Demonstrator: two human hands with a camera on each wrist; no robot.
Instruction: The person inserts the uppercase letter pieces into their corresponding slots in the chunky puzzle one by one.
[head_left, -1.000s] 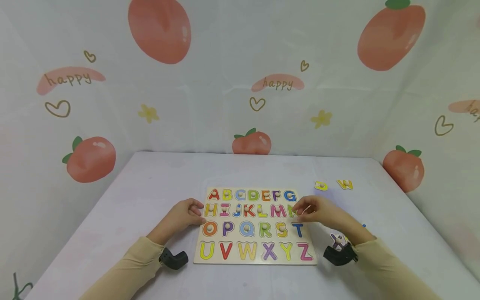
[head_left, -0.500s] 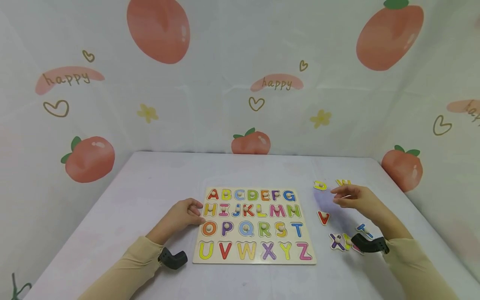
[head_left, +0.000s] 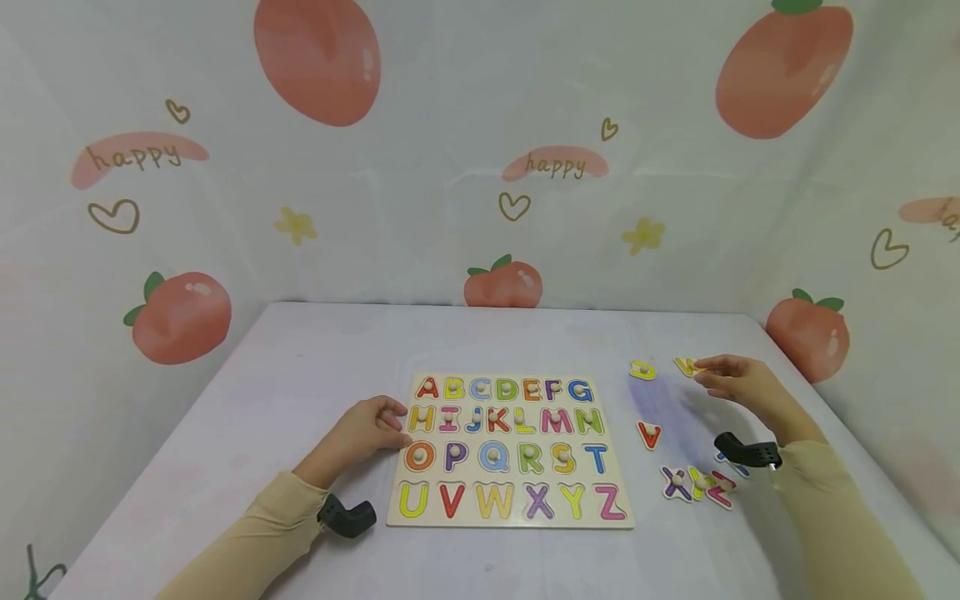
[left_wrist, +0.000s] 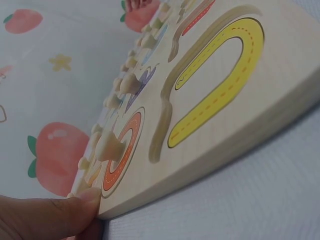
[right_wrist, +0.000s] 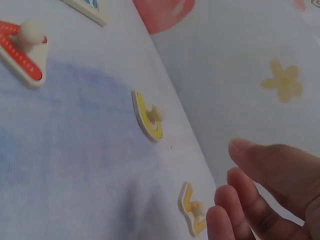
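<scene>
A wooden alphabet puzzle board [head_left: 510, 515] lies flat on the table, its top rows filled with knobbed letters. At its left edge my left hand [head_left: 367, 429] rests with loosely bent fingers. The thumb [left_wrist: 75, 212] touches the board beside the orange O piece [left_wrist: 134, 137] in the left wrist view. My right hand [head_left: 746, 387] hovers at the yellow W piece [head_left: 684, 365], partly covering it. In the right wrist view its thumb and fingers stand apart, short of the W piece [right_wrist: 188, 200]. The yellow U piece [head_left: 642, 371] lies to the left of that.
Nearer on the right lie a red V piece [head_left: 649, 435], a purple X piece [head_left: 677, 483], a yellow Y piece [head_left: 699, 483] and a pink Z piece [head_left: 722, 490]. The blue T piece [head_left: 738, 468] is partly hidden by the right wrist camera [head_left: 746, 451]. A printed curtain [head_left: 420, 208] stands behind.
My right hand has left the N piece on the board and moved right and away to the W piece. The left hand has stayed at the board's edge.
</scene>
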